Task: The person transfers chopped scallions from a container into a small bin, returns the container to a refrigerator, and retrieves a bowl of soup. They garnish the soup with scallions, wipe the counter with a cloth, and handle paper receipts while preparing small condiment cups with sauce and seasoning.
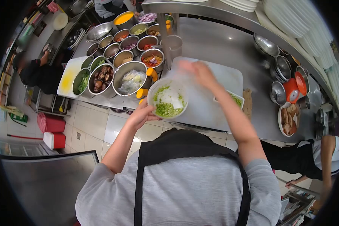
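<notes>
My left hand (141,114) is closed on the rim and side of a clear plastic tub (181,89), tilted so that its inside faces me. Chopped green vegetable (166,110), which looks like scallion or celery, lies in the tub along with a white patch I cannot make out. Beyond the tub, my right hand (199,73) is over the white cutting board (227,77); its fingers are smeared by motion. Partly behind my right forearm is a white container (242,105) holding more chopped greens (235,99).
Several metal pots of ingredients crowd the left counter, including mushrooms (102,77) and a bagged pale food (131,81). A brown cloth (247,103) lies right of the board. Metal bowls (278,92) and a red scale (291,90) stand farther right. Co-workers are at both sides.
</notes>
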The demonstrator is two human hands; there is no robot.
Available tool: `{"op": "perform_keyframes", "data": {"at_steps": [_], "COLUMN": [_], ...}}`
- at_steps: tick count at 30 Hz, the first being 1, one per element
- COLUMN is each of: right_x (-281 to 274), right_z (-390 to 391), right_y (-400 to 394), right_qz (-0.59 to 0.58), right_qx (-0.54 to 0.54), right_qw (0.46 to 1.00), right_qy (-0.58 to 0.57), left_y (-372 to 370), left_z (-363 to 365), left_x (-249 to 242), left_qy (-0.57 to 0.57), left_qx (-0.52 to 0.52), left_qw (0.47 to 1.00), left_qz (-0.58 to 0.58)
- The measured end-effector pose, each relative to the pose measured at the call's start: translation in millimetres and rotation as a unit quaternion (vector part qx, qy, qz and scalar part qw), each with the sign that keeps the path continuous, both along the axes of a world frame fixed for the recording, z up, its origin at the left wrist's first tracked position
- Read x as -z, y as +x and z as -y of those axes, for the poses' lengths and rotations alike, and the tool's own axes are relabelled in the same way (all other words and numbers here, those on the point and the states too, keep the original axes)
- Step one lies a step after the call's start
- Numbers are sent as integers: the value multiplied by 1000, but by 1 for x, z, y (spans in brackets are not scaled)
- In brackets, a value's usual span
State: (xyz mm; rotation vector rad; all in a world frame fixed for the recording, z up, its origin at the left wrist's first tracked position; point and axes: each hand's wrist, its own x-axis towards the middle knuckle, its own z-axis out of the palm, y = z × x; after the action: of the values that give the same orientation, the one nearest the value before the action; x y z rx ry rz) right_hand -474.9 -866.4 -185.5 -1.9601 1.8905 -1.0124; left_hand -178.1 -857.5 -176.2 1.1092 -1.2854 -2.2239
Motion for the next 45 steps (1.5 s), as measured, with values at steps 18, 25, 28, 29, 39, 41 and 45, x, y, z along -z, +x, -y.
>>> {"op": "perform_keyframes", "data": {"at_steps": [18, 25, 28, 29, 39, 41, 45], "right_x": [59, 63, 74, 77, -33, -60, -76], "right_z": [7, 13, 22, 24, -38, -60, -111], "right_y": [18, 16, 7, 6, -18, -22, -35], "right_qz": [349, 220, 204, 218, 502, 518, 401], "right_qx": [125, 169, 147, 138, 8, 16, 98], "right_qw": [928, 961, 965, 963, 852, 847, 910], "right_qy": [43, 23, 76, 82, 146, 118, 34], "left_y": [-90, -93, -94, -93, -66, -84, -124], "left_z": [38, 46, 45, 46, 25, -3, -5], "left_x": [30, 53, 47, 46, 66, 15, -21], "left_qy": [-251, -303, -307, -300, -149, -77, 258], "left_qx": [-197, -264, -265, -253, -171, -87, 5], "left_qw": [947, 915, 912, 918, 971, 983, 897], "left_qz": [-21, 47, 64, 55, -77, -140, -359]}}
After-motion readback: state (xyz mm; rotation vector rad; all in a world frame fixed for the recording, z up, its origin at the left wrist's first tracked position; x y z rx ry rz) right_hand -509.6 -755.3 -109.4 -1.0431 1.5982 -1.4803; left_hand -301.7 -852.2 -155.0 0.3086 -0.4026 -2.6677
